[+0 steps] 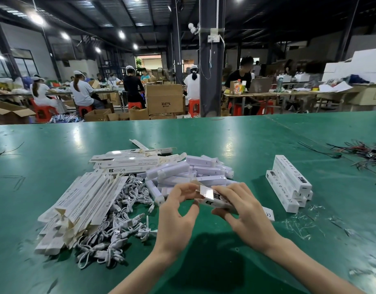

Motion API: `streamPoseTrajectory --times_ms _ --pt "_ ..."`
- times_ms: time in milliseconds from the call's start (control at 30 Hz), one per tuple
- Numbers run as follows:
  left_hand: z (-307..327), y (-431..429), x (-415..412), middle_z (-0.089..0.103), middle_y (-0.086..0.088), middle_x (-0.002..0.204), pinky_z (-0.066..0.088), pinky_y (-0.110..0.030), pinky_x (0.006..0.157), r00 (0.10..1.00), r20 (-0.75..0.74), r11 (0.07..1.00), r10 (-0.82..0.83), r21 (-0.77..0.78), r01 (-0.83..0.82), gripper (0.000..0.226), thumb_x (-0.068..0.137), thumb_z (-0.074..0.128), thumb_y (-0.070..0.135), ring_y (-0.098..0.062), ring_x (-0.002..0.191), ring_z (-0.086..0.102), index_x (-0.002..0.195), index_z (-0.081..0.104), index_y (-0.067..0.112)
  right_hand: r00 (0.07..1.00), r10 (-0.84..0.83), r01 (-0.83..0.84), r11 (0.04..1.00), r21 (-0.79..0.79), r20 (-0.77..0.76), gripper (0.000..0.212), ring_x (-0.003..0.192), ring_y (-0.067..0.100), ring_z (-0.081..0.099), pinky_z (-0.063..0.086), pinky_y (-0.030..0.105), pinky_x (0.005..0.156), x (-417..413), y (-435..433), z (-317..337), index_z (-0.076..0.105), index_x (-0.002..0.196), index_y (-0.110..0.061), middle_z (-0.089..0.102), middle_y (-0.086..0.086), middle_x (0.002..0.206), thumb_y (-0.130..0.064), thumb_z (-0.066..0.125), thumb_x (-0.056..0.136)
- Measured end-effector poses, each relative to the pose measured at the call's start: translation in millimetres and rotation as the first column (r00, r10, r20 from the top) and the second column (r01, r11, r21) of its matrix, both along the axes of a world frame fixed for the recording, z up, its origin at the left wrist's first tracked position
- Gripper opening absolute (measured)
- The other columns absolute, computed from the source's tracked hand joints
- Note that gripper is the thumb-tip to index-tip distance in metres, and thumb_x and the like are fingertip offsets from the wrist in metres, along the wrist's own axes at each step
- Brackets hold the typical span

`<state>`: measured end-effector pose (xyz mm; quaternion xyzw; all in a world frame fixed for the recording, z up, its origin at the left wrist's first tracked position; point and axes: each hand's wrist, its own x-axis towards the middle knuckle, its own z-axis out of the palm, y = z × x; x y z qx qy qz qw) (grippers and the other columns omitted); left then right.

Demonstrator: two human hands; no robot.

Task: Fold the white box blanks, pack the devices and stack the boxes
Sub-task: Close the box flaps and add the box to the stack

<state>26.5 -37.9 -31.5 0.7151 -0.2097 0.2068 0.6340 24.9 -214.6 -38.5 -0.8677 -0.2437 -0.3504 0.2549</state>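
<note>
A long white box (216,200) lies lengthwise between both hands just above the green table (246,141). My right hand (246,217) grips its body from above. My left hand (178,211) pinches the open end flap with thumb and fingers. Flat white box blanks (81,200) lie heaped at the left, and more blanks (132,160) sit behind them. A pile of white devices (189,172) lies just beyond my hands. Several closed boxes (288,183) are stacked at the right.
Coiled white cables (119,225) are tangled in front of the blanks. Loose wires and cable ties (360,151) lie at the far right. Clear plastic scraps (299,223) litter the table near the stack. People work at benches beyond the table's far edge.
</note>
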Motion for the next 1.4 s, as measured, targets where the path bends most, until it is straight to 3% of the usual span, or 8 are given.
streamPoseTrajectory --times_ms 133,333,600,833,933,1100,1233,1400 --pt "0 0 -7 0.060 0.022 0.106 0.044 -0.035 0.096 0.994 0.106 0.971 0.033 0.230 -0.057 0.046 0.077 0.060 0.013 -0.012 0.102 0.061 0.116 0.051 0.035 1.000 -0.005 0.005 1.000 -0.028 0.021 0.046 0.093 0.021 0.051 0.048 0.038 0.081 -1 0 3 0.063 0.121 -0.004 0.061 0.002 0.100 -0.015 0.078 0.079" --pt "-1 -2 -12 0.051 -0.002 0.059 0.039 -0.031 0.048 0.980 0.007 0.938 -0.201 0.291 0.191 0.065 0.078 0.059 0.014 -0.014 0.043 0.046 0.122 0.024 0.047 0.990 0.076 -0.052 0.980 -0.194 0.120 0.044 0.089 0.022 0.050 0.043 0.027 0.082 -1 1 3 0.059 0.127 0.001 0.062 0.006 0.100 -0.025 0.059 0.091" --pt "5 11 -7 0.057 -0.024 0.085 0.046 -0.041 0.047 0.946 -0.070 0.855 -0.315 0.412 0.315 0.072 0.081 0.061 0.030 -0.031 0.043 0.051 0.132 0.015 0.048 0.982 0.140 -0.112 0.973 -0.199 0.129 0.042 0.089 0.026 0.053 0.046 0.030 0.081 3 -4 -2 0.056 0.128 0.002 0.061 0.007 0.101 -0.021 0.062 0.092" --pt "26 35 20 0.063 0.001 0.082 0.043 -0.025 0.034 0.907 0.406 0.975 0.115 0.128 -0.181 0.025 0.094 0.050 0.013 -0.012 0.042 0.054 0.115 0.039 0.020 0.988 0.120 -0.130 0.986 0.107 0.097 0.037 0.089 0.019 0.054 0.046 0.034 0.079 7 -5 -1 0.054 0.117 -0.012 0.058 -0.002 0.104 -0.022 0.069 0.085" --pt "25 66 51 0.059 0.008 0.073 0.045 -0.022 0.048 0.836 0.233 0.710 0.497 0.445 -0.546 0.010 0.095 0.056 0.024 -0.007 0.056 0.056 0.093 0.050 0.016 0.987 0.141 -0.156 0.939 0.305 0.071 0.043 0.088 0.018 0.060 0.049 0.038 0.080 8 -11 0 0.049 0.116 -0.024 0.061 0.000 0.100 -0.018 0.073 0.081" --pt "-9 82 69 0.063 0.004 0.090 0.047 -0.031 0.070 0.819 -0.039 0.360 0.572 0.910 -0.207 0.032 0.082 0.062 0.052 -0.019 0.090 0.059 0.086 0.056 0.020 0.979 0.194 -0.205 0.941 0.268 0.064 0.038 0.085 0.022 0.060 0.050 0.040 0.076 5 -3 -2 0.047 0.115 -0.022 0.060 -0.005 0.099 -0.025 0.069 0.085" --pt "-11 84 74 0.067 0.006 0.090 0.046 -0.030 0.069 0.833 0.014 0.407 0.552 0.868 -0.285 0.009 0.088 0.058 0.027 -0.018 0.089 0.061 0.085 0.063 0.021 0.978 0.202 -0.208 0.945 0.252 0.051 0.038 0.087 0.021 0.060 0.050 0.038 0.076 3 -1 -5 0.047 0.118 -0.022 0.059 -0.008 0.102 -0.029 0.067 0.086" --pt "17 69 57 0.062 0.004 0.081 0.044 -0.017 0.067 0.936 -0.119 0.891 0.331 0.366 -0.269 0.011 0.094 0.061 0.020 -0.016 0.079 0.062 0.103 0.056 0.017 0.982 0.188 -0.190 0.940 0.284 0.036 0.040 0.086 0.024 0.059 0.048 0.038 0.078 5 -1 -7 0.047 0.117 -0.024 0.062 -0.002 0.100 -0.031 0.070 0.084"
